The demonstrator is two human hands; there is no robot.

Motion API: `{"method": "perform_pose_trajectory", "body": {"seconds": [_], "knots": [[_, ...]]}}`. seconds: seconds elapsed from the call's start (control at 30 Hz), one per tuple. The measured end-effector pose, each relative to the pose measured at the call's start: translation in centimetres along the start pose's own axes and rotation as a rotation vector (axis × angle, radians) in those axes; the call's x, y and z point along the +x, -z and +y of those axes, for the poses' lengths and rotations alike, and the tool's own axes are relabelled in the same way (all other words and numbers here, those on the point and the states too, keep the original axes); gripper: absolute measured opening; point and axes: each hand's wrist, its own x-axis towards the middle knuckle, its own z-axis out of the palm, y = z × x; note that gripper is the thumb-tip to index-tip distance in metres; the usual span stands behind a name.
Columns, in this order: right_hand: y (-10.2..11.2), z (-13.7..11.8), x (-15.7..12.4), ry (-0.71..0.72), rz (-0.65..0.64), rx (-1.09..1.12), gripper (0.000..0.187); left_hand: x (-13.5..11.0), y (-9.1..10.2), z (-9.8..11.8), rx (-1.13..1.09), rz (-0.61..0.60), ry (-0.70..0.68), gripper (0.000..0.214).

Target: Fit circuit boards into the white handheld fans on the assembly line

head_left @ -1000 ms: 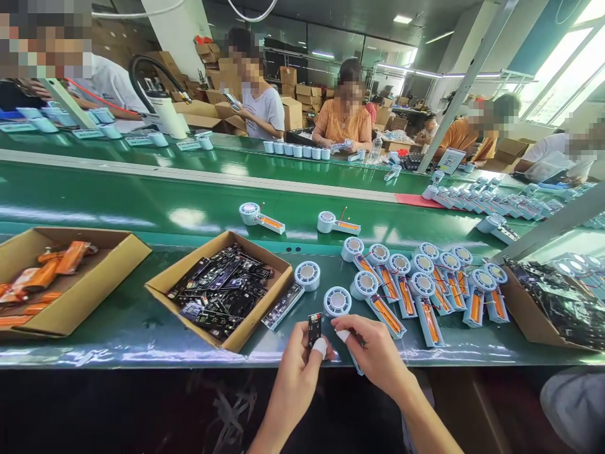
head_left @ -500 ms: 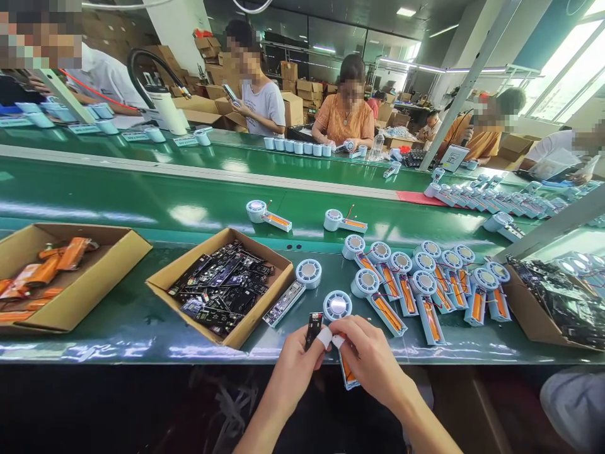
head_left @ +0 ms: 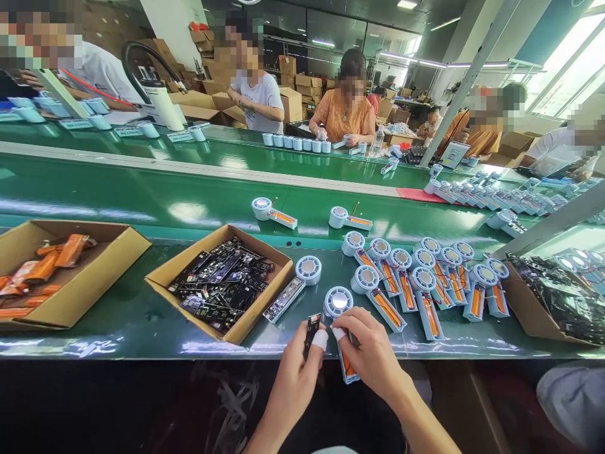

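My left hand (head_left: pixel 302 358) grips a small black circuit board (head_left: pixel 312 330) upright between thumb and fingers. White covers wrap the tips of both thumbs. My right hand (head_left: pixel 366 347) is in a pinch just right of the board; whatever lies between its fingertips is too small to make out. Beneath and behind this hand lies a pale blue handheld fan body (head_left: pixel 338 301) with a round head. An orange battery (head_left: pixel 348 368) shows in its handle, which juts past the bench edge. Another fan body (head_left: pixel 308 270), with a board in its handle, lies to the left.
A cardboard box of circuit boards (head_left: pixel 158 285) stands left, beyond it a box of orange batteries (head_left: pixel 108 277). Several fan bodies (head_left: pixel 424 280) crowd the right, beside another board box (head_left: pixel 524 315). Two fan bodies (head_left: pixel 338 216) sit on the green belt (head_left: pixel 198 189). Co-workers sit opposite.
My hands have drawn slightly apart, the right fingertips leaving the left thumb. Fan bodies on the belt have shifted slightly right. A co-worker opposite no longer holds up a device.
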Motion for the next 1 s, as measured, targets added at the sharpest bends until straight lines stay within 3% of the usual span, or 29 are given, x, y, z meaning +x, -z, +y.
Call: {"method": "perform_pose_trajectory", "body": {"seconds": [0.1, 0.2, 0.43, 0.57, 0.7, 0.83, 1.0], "knots": [[-0.2, 0.0, 0.1, 0.044, -0.003, -0.086, 0.025, -0.2, 0.3, -0.4, -0.002, -0.102, 0.036, 0.034], [-0.1, -0.2, 0.3, 0.114, -0.037, -0.247, 0.026, 0.0, 0.4, -0.6, 0.081, -0.151, -0.016, 0.032], [0.3, -1.2, 0.8, 0.192, -0.149, -0.525, 0.019, 0.3, 0.4, -0.3, 0.303, -0.02, -0.241, 0.03], [-0.1, -1.6, 0.9, 0.167, -0.16, -0.603, 0.023, 0.2, 0.3, -1.3, 0.512, 0.033, -0.423, 0.026], [0.0, -1.6, 1.2, 0.115, -0.178, -0.451, 0.018, 0.4, 0.9, -2.0, 0.669, 0.062, -0.615, 0.028], [0.7, -0.8, 1.4, 0.078, -0.171, -0.171, 0.025, 0.9, 2.1, -1.1, 0.644, -0.07, -0.612, 0.029], [1.5, -0.3, 1.5, 0.127, -0.249, -0.101, 0.028, 1.2, 2.9, -0.1, 0.662, -0.171, -0.61, 0.029]]}}
